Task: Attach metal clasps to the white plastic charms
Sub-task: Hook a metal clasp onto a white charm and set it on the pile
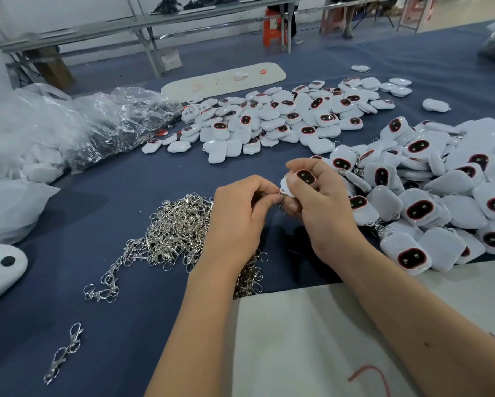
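While both hands pinch it, charm (303,179) — dark face up, long axis tilted left, left hand (240,216), right hand (320,207).

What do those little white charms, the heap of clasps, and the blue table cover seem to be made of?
White charms: apparently glossy moulded plastic; smooth rounded shells catch highlights. Clasps: silvery polished metal by their bright glints and thin wire-like rings. Table cover: probably a matte woven or felt-like cloth; no shine, soft creases farther back.

Clasps (172,233) left, charm heap (441,196) right, second heap (283,118) behind, on table (97,339)
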`<control>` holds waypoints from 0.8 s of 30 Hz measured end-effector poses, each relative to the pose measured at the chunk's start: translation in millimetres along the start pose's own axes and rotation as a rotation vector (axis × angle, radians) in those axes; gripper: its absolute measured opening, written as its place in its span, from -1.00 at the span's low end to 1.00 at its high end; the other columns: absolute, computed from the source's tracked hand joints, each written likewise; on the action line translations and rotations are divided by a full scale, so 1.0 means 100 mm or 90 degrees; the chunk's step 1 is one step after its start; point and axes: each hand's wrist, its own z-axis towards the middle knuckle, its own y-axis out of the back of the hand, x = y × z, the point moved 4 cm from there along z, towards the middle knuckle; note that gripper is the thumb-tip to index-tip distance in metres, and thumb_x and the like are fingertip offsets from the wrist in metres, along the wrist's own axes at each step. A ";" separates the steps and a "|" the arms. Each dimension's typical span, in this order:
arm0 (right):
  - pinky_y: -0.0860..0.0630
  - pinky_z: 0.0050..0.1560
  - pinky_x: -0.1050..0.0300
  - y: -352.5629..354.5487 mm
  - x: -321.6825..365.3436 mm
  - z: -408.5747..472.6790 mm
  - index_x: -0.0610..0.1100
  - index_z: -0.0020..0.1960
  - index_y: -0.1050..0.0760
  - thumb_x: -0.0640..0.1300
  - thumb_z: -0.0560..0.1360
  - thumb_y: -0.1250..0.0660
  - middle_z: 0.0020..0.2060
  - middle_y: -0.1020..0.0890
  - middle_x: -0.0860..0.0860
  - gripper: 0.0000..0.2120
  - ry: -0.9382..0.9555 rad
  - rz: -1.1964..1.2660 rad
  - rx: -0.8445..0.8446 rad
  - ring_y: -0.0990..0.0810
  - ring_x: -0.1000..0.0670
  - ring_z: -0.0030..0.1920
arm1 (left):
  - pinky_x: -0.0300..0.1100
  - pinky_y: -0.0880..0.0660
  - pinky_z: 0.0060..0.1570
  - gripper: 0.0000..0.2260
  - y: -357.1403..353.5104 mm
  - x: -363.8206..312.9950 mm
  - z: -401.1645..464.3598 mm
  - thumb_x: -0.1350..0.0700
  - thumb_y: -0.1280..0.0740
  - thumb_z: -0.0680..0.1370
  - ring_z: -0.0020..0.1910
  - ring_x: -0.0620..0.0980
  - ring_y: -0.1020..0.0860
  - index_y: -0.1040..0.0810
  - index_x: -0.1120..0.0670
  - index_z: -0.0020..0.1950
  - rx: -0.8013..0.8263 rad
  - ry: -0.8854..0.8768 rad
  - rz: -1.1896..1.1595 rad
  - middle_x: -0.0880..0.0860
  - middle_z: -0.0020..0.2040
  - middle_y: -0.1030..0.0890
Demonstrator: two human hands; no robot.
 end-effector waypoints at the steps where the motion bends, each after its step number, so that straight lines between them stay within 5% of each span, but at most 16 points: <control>1: -0.44 -0.35 0.19 0.00 0.02 0.00 -0.14 0.14 -0.49 -0.38 0.65 -0.22 -0.37 -0.53 0.10 -0.81 0.024 -0.030 0.014 -0.39 0.07 -0.46 | -0.30 -0.52 -0.15 -0.91 0.01 0.01 0.00 0.21 -0.45 0.54 -0.21 -0.17 -0.63 -0.67 0.04 -0.12 0.004 0.009 -0.004 -0.16 -0.24 -0.68; 8: -0.54 -0.30 0.14 0.03 0.13 -0.02 -0.12 0.23 -0.55 -0.34 0.63 -0.33 -0.27 -0.62 -0.07 -0.77 0.146 -0.230 0.083 -0.52 0.04 -0.39 | 0.03 -0.62 -0.12 -0.87 0.02 0.10 0.02 0.17 -0.48 0.54 -0.26 0.05 -0.65 -0.65 0.02 -0.20 0.073 0.111 -0.021 0.00 -0.30 -0.69; 11: -0.56 -0.34 0.09 0.02 0.15 -0.03 -0.11 0.20 -0.58 -0.36 0.62 -0.33 -0.22 -0.59 -0.27 -0.77 0.159 -0.235 0.120 -0.52 0.01 -0.41 | -0.22 -0.56 -0.23 -0.85 0.03 0.13 0.03 0.18 -0.47 0.56 -0.36 -0.12 -0.62 -0.65 0.05 -0.21 0.104 0.153 -0.063 -0.01 -0.33 -0.69; 17: -0.49 -0.38 0.19 0.06 0.03 0.02 -0.16 0.19 -0.57 -0.33 0.63 -0.33 -0.34 -0.57 -0.01 -0.83 0.029 -0.005 0.030 -0.49 0.05 -0.45 | -0.12 -0.57 -0.11 -0.87 -0.05 0.00 0.04 0.15 -0.44 0.58 -0.23 -0.01 -0.61 -0.63 0.09 -0.17 0.045 0.108 -0.116 0.00 -0.26 -0.68; 24: -0.43 -0.46 0.27 0.09 0.00 0.06 -0.16 0.17 -0.57 -0.29 0.61 -0.39 -0.34 -0.60 -0.03 -0.84 0.015 0.035 -0.014 -0.53 0.06 -0.46 | 0.16 -0.62 0.04 -0.94 -0.11 0.00 0.01 0.29 -0.44 0.56 -0.12 0.21 -0.68 -0.68 0.17 -0.09 -0.030 0.148 -0.231 0.13 -0.21 -0.71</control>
